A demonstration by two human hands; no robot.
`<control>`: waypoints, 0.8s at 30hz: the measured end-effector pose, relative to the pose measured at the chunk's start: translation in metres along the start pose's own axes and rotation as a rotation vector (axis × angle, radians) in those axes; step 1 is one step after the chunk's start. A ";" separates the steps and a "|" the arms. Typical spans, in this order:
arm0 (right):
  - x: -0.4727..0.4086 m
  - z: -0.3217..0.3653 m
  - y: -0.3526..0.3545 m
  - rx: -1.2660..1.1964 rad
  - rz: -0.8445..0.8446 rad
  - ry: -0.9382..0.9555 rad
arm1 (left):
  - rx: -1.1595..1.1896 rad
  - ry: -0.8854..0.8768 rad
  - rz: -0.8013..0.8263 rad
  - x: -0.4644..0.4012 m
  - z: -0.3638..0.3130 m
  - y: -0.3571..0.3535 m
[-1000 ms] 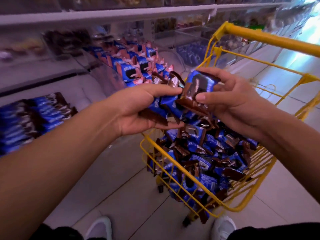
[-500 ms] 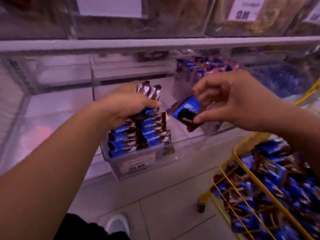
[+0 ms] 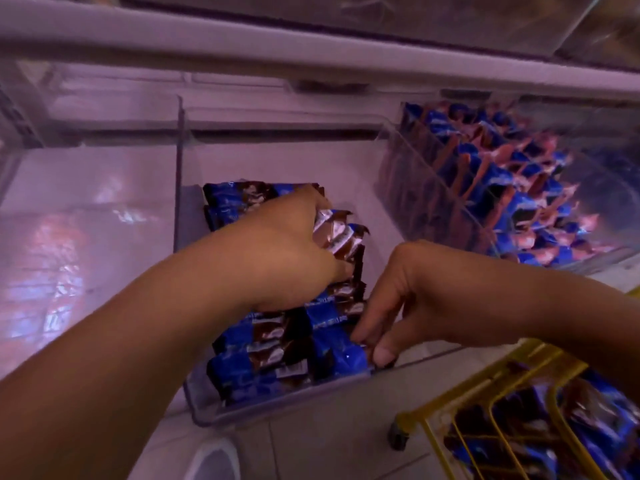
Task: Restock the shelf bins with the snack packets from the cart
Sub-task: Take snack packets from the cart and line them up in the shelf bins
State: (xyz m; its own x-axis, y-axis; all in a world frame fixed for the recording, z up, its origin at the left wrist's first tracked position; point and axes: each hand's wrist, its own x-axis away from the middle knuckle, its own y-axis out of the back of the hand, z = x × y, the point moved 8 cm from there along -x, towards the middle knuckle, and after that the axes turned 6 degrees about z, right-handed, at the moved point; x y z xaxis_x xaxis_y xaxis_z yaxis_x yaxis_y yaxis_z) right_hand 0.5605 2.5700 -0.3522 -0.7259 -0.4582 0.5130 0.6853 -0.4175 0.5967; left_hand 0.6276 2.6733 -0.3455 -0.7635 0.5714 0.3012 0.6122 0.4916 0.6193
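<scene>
A clear plastic shelf bin (image 3: 277,403) holds rows of blue and brown snack packets (image 3: 263,344). My left hand (image 3: 287,258) is inside the bin and grips a bunch of packets (image 3: 337,237) whose brown ends stick out past my fingers. My right hand (image 3: 391,306) reaches down into the bin's front right corner and pinches a blue packet (image 3: 346,355) between thumb and fingers against the stacked rows. The yellow cart (image 3: 485,386), with more of the same packets (image 3: 588,441), stands at the lower right.
A neighbouring clear bin (image 3: 433,202) on the right is full of blue and pink packets. An empty-looking clear bin (image 3: 86,237) lies to the left. A white shelf rail (image 3: 277,46) runs overhead. My white shoe (image 3: 214,459) shows on the tiled floor.
The view has closed in on the bin. My left hand lowered its bunch into the bin. My right hand carried its blue packet down to the front right corner.
</scene>
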 end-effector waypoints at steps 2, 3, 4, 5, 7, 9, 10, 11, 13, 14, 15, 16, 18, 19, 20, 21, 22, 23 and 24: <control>-0.004 -0.001 -0.001 -0.017 0.012 -0.005 | -0.012 0.013 0.008 0.001 0.001 -0.002; -0.006 0.000 -0.002 -0.026 0.016 -0.003 | -0.025 0.021 0.004 0.001 0.001 -0.002; -0.009 0.001 -0.004 -0.028 0.025 0.000 | -0.043 0.031 0.001 0.002 0.001 -0.002; -0.011 0.002 -0.006 -0.019 0.033 -0.003 | -0.061 0.042 0.000 0.004 0.002 -0.002; -0.015 0.002 -0.007 0.021 0.038 -0.034 | -0.087 0.051 -0.003 0.004 0.003 -0.002; -0.018 0.000 -0.009 0.031 0.059 -0.069 | -0.104 0.052 -0.003 0.004 0.004 -0.002; -0.020 -0.001 -0.011 0.038 0.074 -0.079 | -0.111 0.052 0.002 0.004 0.004 -0.003; -0.021 -0.002 -0.013 0.051 0.085 -0.083 | -0.116 0.053 0.010 0.004 0.005 -0.004; -0.024 -0.003 -0.017 0.053 0.094 -0.096 | -0.125 0.055 0.024 0.005 0.005 -0.006; -0.025 -0.003 -0.018 0.027 0.105 -0.101 | -0.128 0.057 0.031 0.004 0.005 -0.006; -0.024 -0.003 -0.018 0.009 0.121 -0.098 | -0.127 0.059 0.036 0.004 0.006 -0.007; -0.023 -0.002 -0.018 0.016 0.136 -0.088 | -0.121 0.065 0.046 0.004 0.006 -0.007; -0.020 -0.001 -0.016 0.082 0.161 -0.065 | -0.103 0.090 0.074 0.003 0.006 -0.008; -0.017 0.000 -0.016 0.103 0.173 -0.060 | -0.096 0.101 0.082 0.003 0.005 -0.009; -0.014 0.002 -0.015 0.113 0.182 -0.057 | -0.090 0.109 0.087 0.003 0.005 -0.009; -0.009 0.002 -0.012 0.131 0.183 -0.056 | -0.087 0.115 0.090 0.004 0.005 -0.009; -0.004 0.003 -0.005 0.144 0.161 -0.059 | -0.088 0.118 0.092 0.004 0.004 -0.009; 0.001 0.001 0.006 0.148 0.116 -0.074 | -0.093 0.118 0.089 0.005 0.004 -0.009; 0.006 -0.002 0.019 0.127 0.058 -0.111 | -0.102 0.118 0.082 0.005 0.004 -0.008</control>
State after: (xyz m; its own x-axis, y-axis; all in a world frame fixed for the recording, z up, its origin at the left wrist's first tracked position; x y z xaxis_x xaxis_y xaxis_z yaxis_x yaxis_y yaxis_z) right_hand 0.5689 2.5574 -0.3393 -0.6925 -0.3865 0.6092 0.7180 -0.2869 0.6342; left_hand 0.6198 2.6750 -0.3521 -0.7341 0.5231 0.4329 0.6542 0.3738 0.6576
